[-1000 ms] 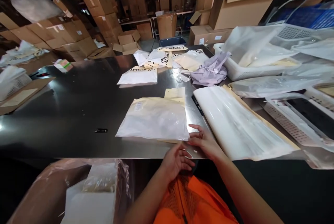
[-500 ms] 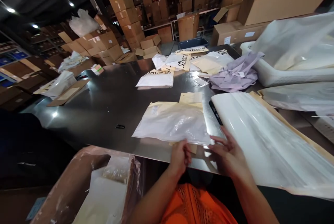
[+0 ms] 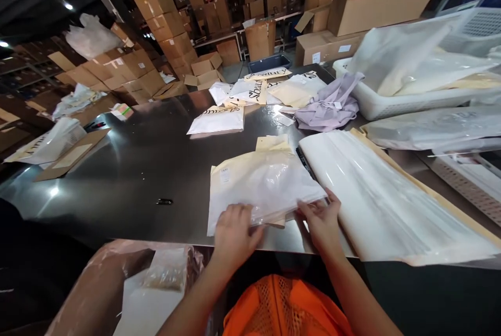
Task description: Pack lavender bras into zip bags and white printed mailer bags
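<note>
A clear plastic mailing bag (image 3: 270, 179) with a whitish, cream-topped filling and a small printed label lies on the metal table. My left hand (image 3: 235, 231) rests on its near edge, fingers laid over the plastic and thumb apart. At the bag's right near corner, my right hand (image 3: 321, 216) pinches the edge between thumb and fingers. Cream paper pieces (image 3: 272, 143) stick out behind and beneath the bag. Partly hidden by its right side, a black pen (image 3: 305, 163) lies against a thick stack of clear plastic bags (image 3: 376, 190).
A small black object (image 3: 164, 201) lies on the dark metal table (image 3: 172, 164). Farther back are lettered packets (image 3: 219, 119), crumpled lilac fabric (image 3: 331, 104) and a white basket (image 3: 387, 104). A plastic-lined box (image 3: 97, 273) stands below the table edge, lower left.
My left hand has moved left and flattened onto the bag's near edge. My right hand has taken the right corner, and the bag has turned slightly. The camera view has shifted right.
</note>
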### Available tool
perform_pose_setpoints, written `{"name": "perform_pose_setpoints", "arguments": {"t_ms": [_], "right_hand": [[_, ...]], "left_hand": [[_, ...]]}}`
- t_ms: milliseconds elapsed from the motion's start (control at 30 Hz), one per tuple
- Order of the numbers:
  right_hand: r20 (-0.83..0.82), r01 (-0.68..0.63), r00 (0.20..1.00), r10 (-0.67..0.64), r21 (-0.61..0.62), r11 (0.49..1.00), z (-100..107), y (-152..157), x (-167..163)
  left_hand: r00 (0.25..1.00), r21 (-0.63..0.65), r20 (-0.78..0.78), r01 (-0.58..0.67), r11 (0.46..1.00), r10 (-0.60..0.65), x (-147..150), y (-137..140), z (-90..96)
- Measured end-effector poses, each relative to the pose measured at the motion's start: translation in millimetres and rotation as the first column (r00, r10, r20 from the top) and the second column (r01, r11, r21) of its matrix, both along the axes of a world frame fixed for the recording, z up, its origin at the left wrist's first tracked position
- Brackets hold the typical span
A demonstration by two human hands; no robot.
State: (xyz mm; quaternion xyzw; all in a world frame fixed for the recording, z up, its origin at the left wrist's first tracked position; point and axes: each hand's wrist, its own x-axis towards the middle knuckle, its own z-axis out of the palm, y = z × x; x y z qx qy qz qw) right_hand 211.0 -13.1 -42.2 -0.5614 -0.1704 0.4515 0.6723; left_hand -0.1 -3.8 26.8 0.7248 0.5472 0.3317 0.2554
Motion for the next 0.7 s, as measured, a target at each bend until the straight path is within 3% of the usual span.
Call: {"name": "perform_pose_setpoints", "arguments": {"t_ms": [67,167,267,333,400,467,500,567,633,667,700], "right_hand": [[0.054,0.008,0.998,-0.01,0.04,0.999,5,7,-1],[0.094,-0.039,0.995,0.026,0.136,0.99,15,23,7],[0.169,-0.127,0.981,0.096,0.184,0.975,19,35,25],[0.295,-0.137,0.951,0.094,0.13,0.982,17,34,38],[0.523,-0.019,0.852,-0.023,0.073,0.997,14,27,44],[0.762,0.087,0.636,-0.122,0.087,0.992,14,17,39],[0.85,0.027,0.518,-0.093,0.092,0.995,16,13,31],[0.949,-0.283,0.306,0.073,0.017,0.959,24,11,8],[0.968,-0.569,0.147,0.202,-0.084,0.818,36,21,-20],[0.95,-0.644,0.172,0.259,-0.091,0.76,42,32,-32],[0.905,-0.674,0.273,0.327,-0.063,0.736,48,45,-42]], "left_hand": [[0.99,-0.076,-0.027,0.139,0.987,-0.141,26,13,2.9],[0.967,-0.129,-0.071,0.236,0.963,-0.247,41,38,11.2],[0.936,-0.138,-0.157,0.295,0.945,-0.315,32,66,37.0],[0.916,-0.062,-0.27,0.291,0.955,-0.296,23,83,60.9],[0.912,0.099,-0.365,0.24,0.966,-0.19,16,95,82.6],[0.911,0.255,-0.404,0.195,0.947,-0.079,14,100,97.1],[0.904,0.303,-0.424,0.194,0.933,-0.05,15,100,101.3],[0.866,0.335,-0.499,0.233,0.913,-0.038,20,95,104.9],[0.797,0.307,-0.602,0.279,0.91,-0.041,29,88,105.0],[0.753,0.281,-0.656,0.296,0.913,-0.042,34,84,104.6],[0.708,0.253,-0.705,0.311,0.916,-0.046,38,80,104.2]]}}
